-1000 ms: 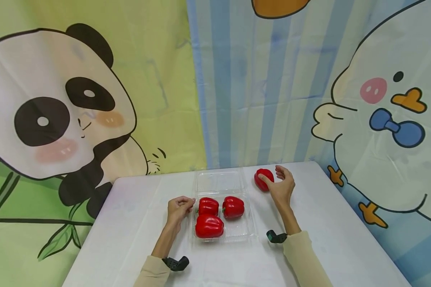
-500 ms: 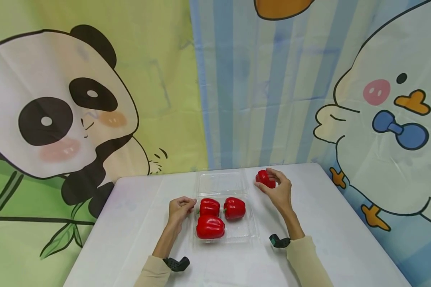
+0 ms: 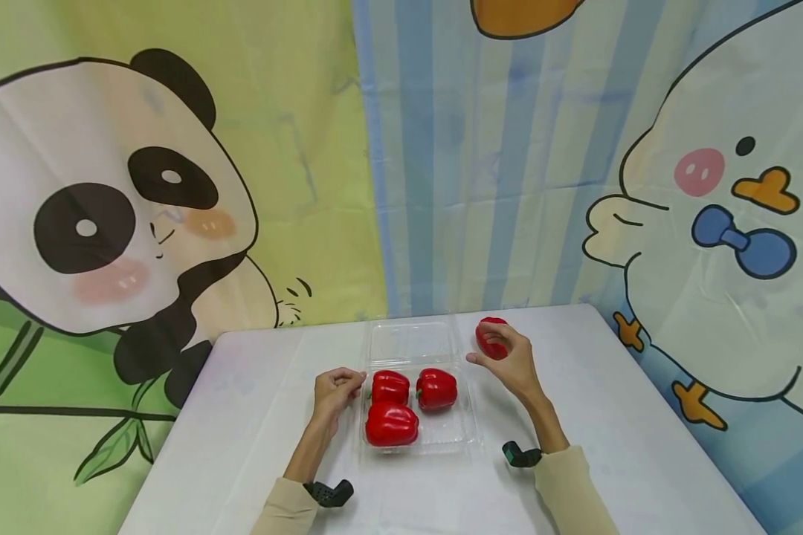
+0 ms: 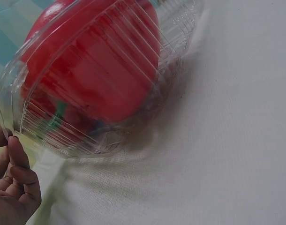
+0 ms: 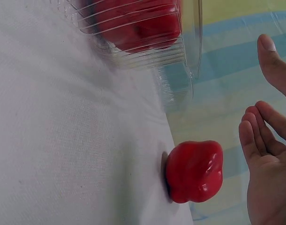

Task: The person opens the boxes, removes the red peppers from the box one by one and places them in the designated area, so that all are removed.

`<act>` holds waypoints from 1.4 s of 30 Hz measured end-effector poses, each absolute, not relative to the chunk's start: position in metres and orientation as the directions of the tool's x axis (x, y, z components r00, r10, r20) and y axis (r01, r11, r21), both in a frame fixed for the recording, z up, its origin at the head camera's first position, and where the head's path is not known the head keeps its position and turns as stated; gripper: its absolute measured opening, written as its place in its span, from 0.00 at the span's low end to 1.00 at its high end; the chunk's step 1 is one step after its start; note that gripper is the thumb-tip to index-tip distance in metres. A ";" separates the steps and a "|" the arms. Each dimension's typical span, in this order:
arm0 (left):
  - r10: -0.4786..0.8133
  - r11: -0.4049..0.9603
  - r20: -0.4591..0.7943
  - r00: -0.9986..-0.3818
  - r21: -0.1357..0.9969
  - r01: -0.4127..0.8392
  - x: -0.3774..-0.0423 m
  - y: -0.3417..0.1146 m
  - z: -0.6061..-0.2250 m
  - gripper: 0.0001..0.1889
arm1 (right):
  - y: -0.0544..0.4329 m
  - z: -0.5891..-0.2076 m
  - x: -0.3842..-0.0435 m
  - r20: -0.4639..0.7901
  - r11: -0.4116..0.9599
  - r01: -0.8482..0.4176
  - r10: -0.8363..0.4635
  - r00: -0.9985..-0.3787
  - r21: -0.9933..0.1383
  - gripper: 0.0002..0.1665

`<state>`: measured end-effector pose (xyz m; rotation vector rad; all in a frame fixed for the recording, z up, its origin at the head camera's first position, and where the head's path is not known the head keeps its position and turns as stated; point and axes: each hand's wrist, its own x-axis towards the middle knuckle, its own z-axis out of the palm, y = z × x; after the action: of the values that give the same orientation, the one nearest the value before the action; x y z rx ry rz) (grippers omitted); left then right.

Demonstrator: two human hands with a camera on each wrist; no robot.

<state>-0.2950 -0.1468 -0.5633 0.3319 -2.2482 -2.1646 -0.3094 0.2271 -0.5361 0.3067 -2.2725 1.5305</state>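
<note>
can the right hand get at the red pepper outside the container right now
Probably yes: the right hand holds nothing and is close by the loose pepper, with nothing visible between them in the right wrist view.

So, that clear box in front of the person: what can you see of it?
The clear box looks like thin, see-through plastic, with fine ribs on its walls. Its lid is laid open beyond the far edge. The box stands open side up on the white tabletop. Three red bell peppers lie inside: two along the left side, one at the far right. The left hand pinches its rim on the left.
</note>
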 end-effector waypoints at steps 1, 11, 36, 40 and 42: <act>-0.154 0.026 -0.142 -0.978 0.989 -0.147 -0.295 -0.147 -0.564 0.14 | 0.227 -0.537 -0.309 0.422 0.388 -0.383 0.017 -0.906 -0.838 0.41; -0.156 0.016 -0.132 -0.979 0.991 -0.136 -0.294 -0.145 -0.563 0.12 | 0.224 -0.543 -0.307 0.397 0.383 -0.390 -0.062 -0.916 -0.838 0.38; -0.164 0.018 -0.129 -0.978 0.991 -0.134 -0.296 -0.145 -0.561 0.09 | 0.210 -0.548 -0.298 0.370 0.332 -0.414 -0.191 -0.909 -0.847 0.39; -0.152 0.007 -0.142 -0.978 0.989 -0.145 -0.296 -0.145 -0.560 0.11 | 0.206 -0.549 -0.296 0.341 0.341 -0.389 -0.195 -0.920 -0.855 0.40; -0.144 0.006 -0.153 -0.978 0.988 -0.155 -0.297 -0.146 -0.559 0.10 | 0.205 -0.548 -0.295 0.338 0.349 -0.389 -0.200 -0.920 -0.853 0.41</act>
<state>-0.2969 -0.1455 -0.5590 0.3320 -2.2336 -2.1959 -0.2950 0.2050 -0.5482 0.5372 -2.4319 1.6127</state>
